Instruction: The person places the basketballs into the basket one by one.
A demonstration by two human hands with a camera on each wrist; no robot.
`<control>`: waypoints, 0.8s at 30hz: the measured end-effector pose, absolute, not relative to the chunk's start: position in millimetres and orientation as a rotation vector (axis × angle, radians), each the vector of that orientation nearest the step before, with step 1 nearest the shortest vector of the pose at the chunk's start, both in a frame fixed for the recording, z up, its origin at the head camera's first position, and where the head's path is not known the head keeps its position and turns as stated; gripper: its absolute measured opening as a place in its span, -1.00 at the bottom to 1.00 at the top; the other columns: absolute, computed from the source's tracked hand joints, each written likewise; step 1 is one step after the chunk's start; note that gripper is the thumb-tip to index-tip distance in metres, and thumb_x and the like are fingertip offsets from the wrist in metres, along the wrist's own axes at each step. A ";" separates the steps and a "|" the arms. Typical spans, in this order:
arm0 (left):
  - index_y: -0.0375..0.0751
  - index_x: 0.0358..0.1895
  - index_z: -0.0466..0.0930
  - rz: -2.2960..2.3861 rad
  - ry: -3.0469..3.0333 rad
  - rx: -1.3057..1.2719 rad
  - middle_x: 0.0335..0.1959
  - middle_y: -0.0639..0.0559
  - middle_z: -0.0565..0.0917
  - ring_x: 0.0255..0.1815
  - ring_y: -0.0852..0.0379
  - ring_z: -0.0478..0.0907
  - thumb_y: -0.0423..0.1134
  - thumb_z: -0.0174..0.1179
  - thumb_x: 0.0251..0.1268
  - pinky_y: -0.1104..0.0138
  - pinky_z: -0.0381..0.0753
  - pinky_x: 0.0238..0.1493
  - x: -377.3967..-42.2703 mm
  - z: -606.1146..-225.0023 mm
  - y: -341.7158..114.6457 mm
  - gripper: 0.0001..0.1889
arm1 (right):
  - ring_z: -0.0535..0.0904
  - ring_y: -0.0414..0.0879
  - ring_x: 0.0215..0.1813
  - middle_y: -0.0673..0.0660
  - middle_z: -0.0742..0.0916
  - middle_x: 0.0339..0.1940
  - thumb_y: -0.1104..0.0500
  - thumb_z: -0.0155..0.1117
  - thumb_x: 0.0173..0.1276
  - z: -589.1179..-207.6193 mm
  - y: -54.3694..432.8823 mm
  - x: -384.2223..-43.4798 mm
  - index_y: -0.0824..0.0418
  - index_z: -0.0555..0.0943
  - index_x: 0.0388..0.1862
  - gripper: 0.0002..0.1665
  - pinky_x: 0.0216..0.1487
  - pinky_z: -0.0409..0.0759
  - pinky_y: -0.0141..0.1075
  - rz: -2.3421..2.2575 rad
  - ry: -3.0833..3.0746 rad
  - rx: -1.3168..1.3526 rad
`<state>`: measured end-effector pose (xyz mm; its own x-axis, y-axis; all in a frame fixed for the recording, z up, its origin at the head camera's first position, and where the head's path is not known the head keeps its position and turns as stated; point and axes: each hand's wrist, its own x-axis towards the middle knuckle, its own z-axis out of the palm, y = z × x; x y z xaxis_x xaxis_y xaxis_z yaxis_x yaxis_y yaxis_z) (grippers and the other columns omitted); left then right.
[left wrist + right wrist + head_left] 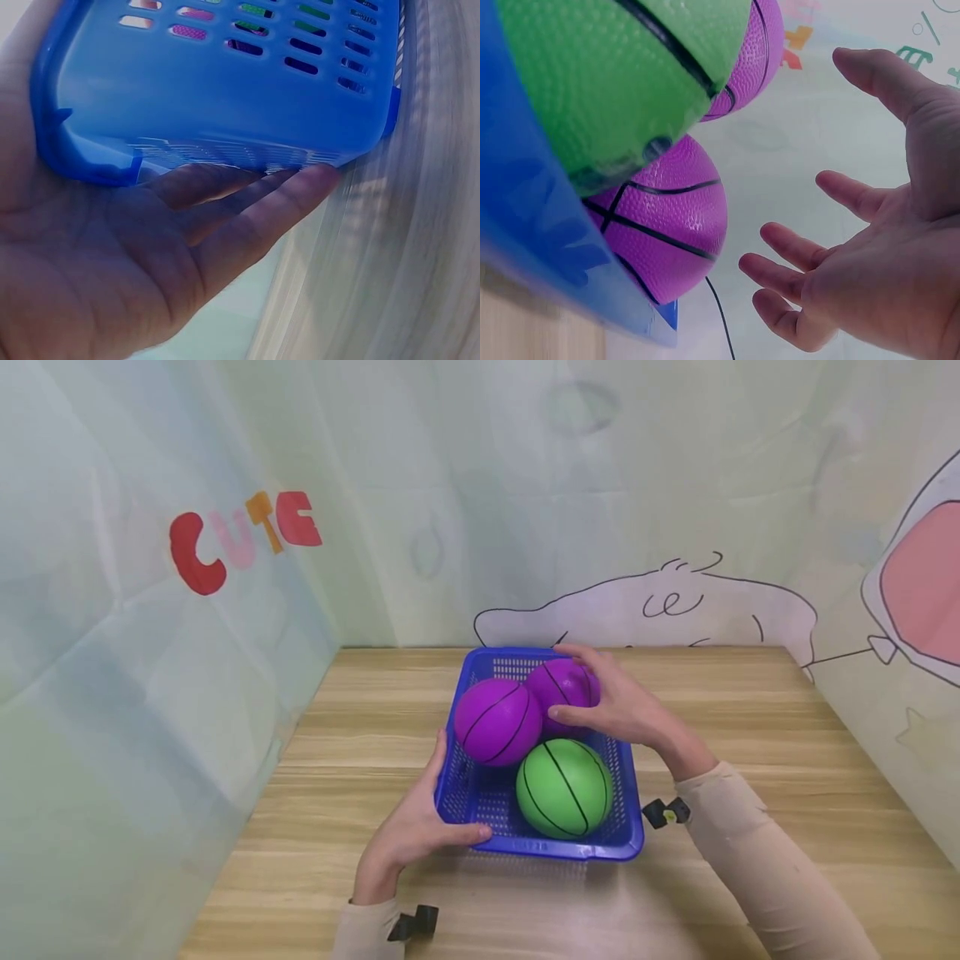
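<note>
A blue plastic basket [551, 847] with slotted walls contains two purple balls, one on the left [497, 722] and one at the back [553, 681], and a green ball [562, 793] near the front right. All three carry black basketball lines. My left hand [412, 822] holds the basket's front left corner, thumb over the front rim and fingers along the outside of the left wall. Above the back purple ball, my right hand [615, 697] is spread around its right side. A gap shows between those fingers and the balls in the right wrist view.
The basket stands on a wood-grain table [360, 710]. Behind and beside it hang pale curtains [420, 485] with printed drawings and coloured letters [243, 539]. A small black device [666, 813] is at the right wrist, another [414, 923] at the left.
</note>
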<state>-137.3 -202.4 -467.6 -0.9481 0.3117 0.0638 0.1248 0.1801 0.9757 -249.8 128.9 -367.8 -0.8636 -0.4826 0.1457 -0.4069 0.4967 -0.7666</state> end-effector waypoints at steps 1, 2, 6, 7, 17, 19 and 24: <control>0.14 0.86 -0.51 1.867 2.301 0.432 0.90 -0.06 -0.31 0.83 -0.28 0.04 -0.19 0.82 -0.08 -0.16 -0.12 0.80 -137.6 -468.0 -202.5 0.68 | 0.46 0.31 0.54 0.36 0.47 0.57 -0.11 0.67 0.39 -367.8 129.9 -250.1 -0.05 0.27 0.80 0.14 0.51 0.54 0.36 -1.314 2.643 -0.784; 0.13 0.86 -0.51 1.862 2.307 0.433 0.90 -0.06 -0.32 0.83 -0.27 0.03 -0.19 0.82 -0.07 -0.16 -0.13 0.80 -137.9 -468.3 -202.8 0.68 | 0.44 0.31 0.57 0.36 0.45 0.60 -0.12 0.67 0.39 -367.9 130.7 -250.2 -0.05 0.26 0.80 0.14 0.53 0.51 0.37 -1.312 2.644 -0.781; 0.12 0.86 -0.52 1.853 2.316 0.440 0.90 -0.06 -0.30 0.82 -0.26 0.05 -0.19 0.81 -0.06 -0.16 -0.12 0.80 -139.2 -468.4 -203.3 0.68 | 0.38 0.34 0.64 0.35 0.42 0.67 -0.13 0.65 0.41 -368.5 133.7 -250.2 -0.04 0.24 0.82 0.14 0.60 0.41 0.41 -1.314 2.643 -0.775; 0.13 0.86 -0.51 1.851 2.316 0.441 0.90 -0.05 -0.30 0.82 -0.26 0.06 -0.18 0.81 -0.06 -0.16 -0.11 0.80 -139.7 -468.1 -203.3 0.68 | 0.36 0.34 0.67 0.34 0.41 0.69 -0.14 0.65 0.42 -368.6 134.6 -249.9 -0.04 0.24 0.82 0.14 0.62 0.39 0.41 -1.312 2.648 -0.770; 0.08 0.88 -0.42 1.783 2.374 0.434 0.90 -0.08 -0.22 0.81 -0.28 0.10 -0.14 0.82 -0.06 -0.19 -0.05 0.79 -144.7 -467.7 -205.0 0.64 | 0.24 0.34 0.76 0.25 0.38 0.77 -0.14 0.51 0.55 -374.3 142.1 -249.0 0.03 0.25 0.82 0.02 0.67 0.26 0.45 -1.275 2.712 -0.762; 0.08 0.89 -0.38 1.748 2.418 0.415 0.89 -0.10 -0.12 0.78 -0.30 0.18 -0.12 0.84 -0.09 -0.21 0.04 0.77 -143.9 -467.3 -206.4 0.64 | 0.24 0.34 0.75 0.24 0.39 0.76 -0.18 0.51 0.54 -374.1 144.2 -248.2 0.01 0.27 0.81 0.02 0.65 0.27 0.48 -1.244 2.750 -0.756; 0.15 0.89 -0.31 1.595 2.639 0.425 0.85 -0.12 0.13 0.68 -0.31 0.38 0.07 0.86 -0.16 -0.31 0.27 0.68 -140.6 -460.4 -208.0 0.65 | 0.32 0.34 0.69 0.25 0.42 0.70 -0.32 0.56 0.43 -372.2 154.0 -244.5 -0.13 0.30 0.80 0.09 0.58 0.22 0.60 -1.127 2.900 -0.741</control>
<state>-140.6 -208.0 -460.4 -0.9623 0.2461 0.1155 0.2167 0.4377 0.8726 -244.5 154.0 -372.2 -0.8912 -0.3996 0.2148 -0.4398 0.6447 -0.6253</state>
